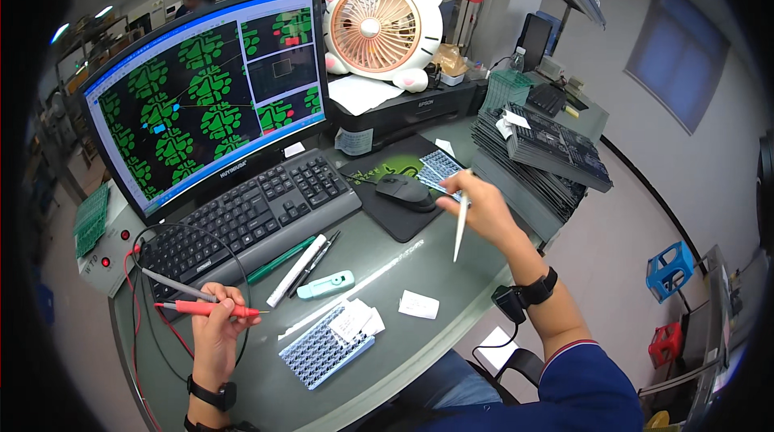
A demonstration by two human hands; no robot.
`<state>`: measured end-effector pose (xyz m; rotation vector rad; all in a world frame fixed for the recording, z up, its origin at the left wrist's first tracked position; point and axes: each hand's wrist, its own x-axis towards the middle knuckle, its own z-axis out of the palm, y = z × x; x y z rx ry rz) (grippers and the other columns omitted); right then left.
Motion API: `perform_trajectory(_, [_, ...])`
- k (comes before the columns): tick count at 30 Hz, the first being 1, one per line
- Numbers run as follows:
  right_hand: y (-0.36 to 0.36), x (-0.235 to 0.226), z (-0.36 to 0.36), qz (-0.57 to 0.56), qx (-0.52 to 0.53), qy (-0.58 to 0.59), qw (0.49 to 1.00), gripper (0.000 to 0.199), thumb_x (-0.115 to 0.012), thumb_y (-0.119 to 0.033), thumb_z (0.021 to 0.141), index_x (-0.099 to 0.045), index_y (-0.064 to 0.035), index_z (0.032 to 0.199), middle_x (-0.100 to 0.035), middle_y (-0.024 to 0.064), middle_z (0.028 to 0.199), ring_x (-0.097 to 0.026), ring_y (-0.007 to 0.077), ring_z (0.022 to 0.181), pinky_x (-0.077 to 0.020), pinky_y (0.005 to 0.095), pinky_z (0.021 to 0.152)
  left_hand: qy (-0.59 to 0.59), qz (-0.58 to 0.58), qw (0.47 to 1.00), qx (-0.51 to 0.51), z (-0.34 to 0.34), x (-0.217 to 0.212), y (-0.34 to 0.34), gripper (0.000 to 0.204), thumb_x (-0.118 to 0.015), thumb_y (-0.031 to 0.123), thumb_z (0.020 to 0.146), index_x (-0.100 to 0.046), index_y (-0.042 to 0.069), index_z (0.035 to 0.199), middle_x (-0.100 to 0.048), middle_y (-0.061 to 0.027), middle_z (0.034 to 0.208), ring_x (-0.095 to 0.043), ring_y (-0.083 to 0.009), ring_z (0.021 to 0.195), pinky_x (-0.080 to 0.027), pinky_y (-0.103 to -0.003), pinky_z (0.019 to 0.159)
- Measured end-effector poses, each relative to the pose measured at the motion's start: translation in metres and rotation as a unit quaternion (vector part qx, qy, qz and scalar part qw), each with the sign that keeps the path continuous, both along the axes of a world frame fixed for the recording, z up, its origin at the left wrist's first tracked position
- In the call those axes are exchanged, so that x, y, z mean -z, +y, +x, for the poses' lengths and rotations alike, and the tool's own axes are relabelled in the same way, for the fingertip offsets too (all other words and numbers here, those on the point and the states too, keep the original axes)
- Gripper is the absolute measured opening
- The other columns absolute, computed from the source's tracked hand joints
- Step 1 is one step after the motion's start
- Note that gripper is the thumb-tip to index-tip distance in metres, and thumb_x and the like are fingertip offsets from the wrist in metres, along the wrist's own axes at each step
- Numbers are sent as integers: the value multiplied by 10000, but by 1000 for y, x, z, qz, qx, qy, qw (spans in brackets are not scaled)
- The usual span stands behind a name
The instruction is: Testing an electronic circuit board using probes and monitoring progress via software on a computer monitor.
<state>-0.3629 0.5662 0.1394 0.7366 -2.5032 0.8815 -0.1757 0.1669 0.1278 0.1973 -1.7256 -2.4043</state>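
At the lower left, my left hand (pixel 214 347) is closed round a red test probe (pixel 201 308), its bare metal tip pointing right. A grey test probe (pixel 176 284) also runs into that hand, its wire looping behind. My right hand (pixel 490 213) is closed on a slim white pointed stick (pixel 460 232), which slants downward over the table edge. Its fingertips are at the right edge of a small blue-white circuit board panel (pixel 436 166) on the mouse pad (pixel 389 221); I cannot tell if they grip it. Similar panels (pixel 314 355) lie in front of me under paper labels (pixel 352 321).
A black mouse (pixel 403 190) and keyboard (pixel 254 210) sit before a monitor (pixel 193 93) with a green board layout. Pens (pixel 297 269), a mint-coloured cutter-like tool (pixel 326 284) and a paper slip (pixel 418 305) lie nearby. Dark board stacks (pixel 536 158), a printer (pixel 411 110) and fan (pixel 379 25) stand behind.
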Motion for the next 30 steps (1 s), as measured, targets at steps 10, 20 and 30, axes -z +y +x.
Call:
perform_trajectory(10, [24, 9, -79, 190, 87, -105, 972, 511, -838, -370, 625, -543, -57, 901, -633, 134, 933, -618, 329, 925, -481, 424, 770, 8, 18, 1000, 0, 1, -1, 2, 153, -556, 111, 878, -409, 100, 920, -534, -66, 898, -547, -104, 695, -582, -341, 710])
perform_trajectory(20, [24, 17, -94, 249, 142, -35, 957, 439, -759, -422, 730, -542, -102, 937, -663, 126, 935, -638, 345, 903, -479, 461, 773, 4, 2, 1000, 3, 1, -1, -1, 161, -560, 155, 891, -414, 102, 934, -518, -48, 901, -564, -98, 704, -580, -308, 684])
perform_trajectory(30, [-49, 11, -51, 136, 2, -94, 986, 538, -831, -378, 664, -497, -22, 890, -612, 194, 802, -609, 386, 795, -449, 443, 661, -12, 4, 1000, 2, 1, 0, -1, 164, -578, 155, 874, -425, 116, 920, -514, -38, 887, -536, -86, 713, -556, -320, 715])
